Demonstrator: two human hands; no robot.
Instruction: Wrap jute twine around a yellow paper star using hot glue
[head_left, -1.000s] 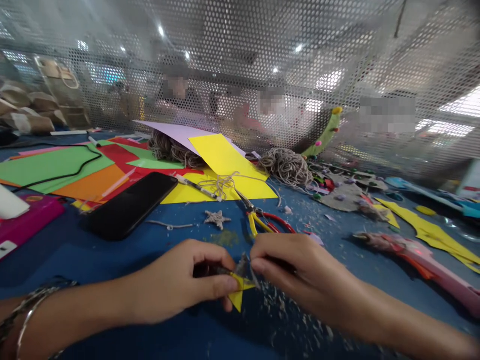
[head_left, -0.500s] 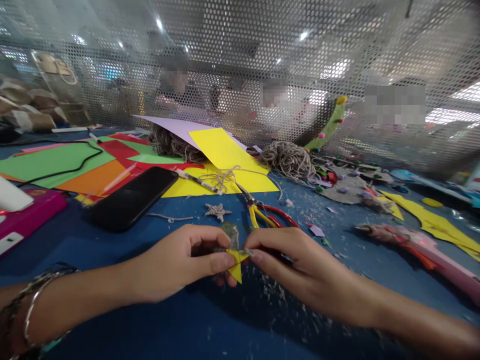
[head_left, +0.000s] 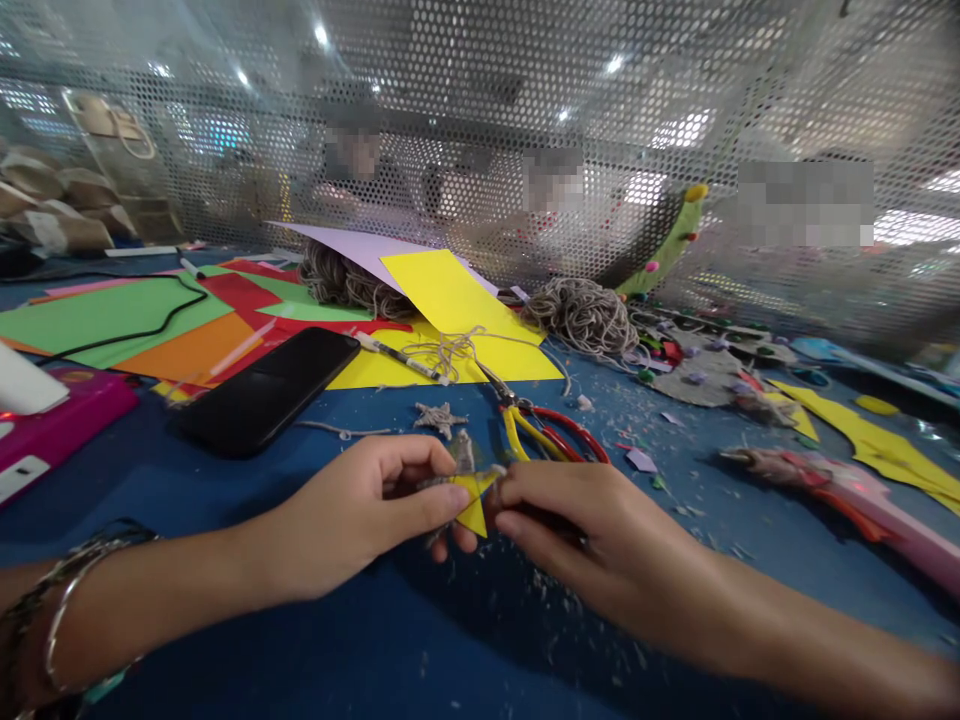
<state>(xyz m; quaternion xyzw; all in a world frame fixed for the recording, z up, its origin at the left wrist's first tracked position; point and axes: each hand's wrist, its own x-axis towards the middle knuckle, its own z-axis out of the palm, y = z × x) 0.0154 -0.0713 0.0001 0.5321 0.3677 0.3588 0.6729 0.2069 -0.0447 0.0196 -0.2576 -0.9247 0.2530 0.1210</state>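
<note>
My left hand (head_left: 382,500) pinches a small yellow paper star (head_left: 474,515) between thumb and fingers. Grey yarn (head_left: 465,452) covers the star's upper point, while the lower point shows bare yellow. At the star's right point, my right hand (head_left: 577,515) has its fingers curled closed on the yarn, though the strand itself is mostly hidden. Just beyond the hands lies a finished-looking grey yarn star (head_left: 441,419). Pliers (head_left: 540,420) with yellow and red handles rest behind my right hand.
Beyond the left arm are a black phone (head_left: 274,390), a magenta box (head_left: 67,420) and coloured paper (head_left: 142,330). A marker (head_left: 401,358) lies on yellow paper (head_left: 465,300). A yarn bundle (head_left: 581,318) sits against the perforated screen (head_left: 480,90). A pink glue gun (head_left: 840,490) lies right.
The star has shifted slightly upward and tilted in my left hand. My right fingers have moved up and curled more at the star's right point, with the thumb lower.
</note>
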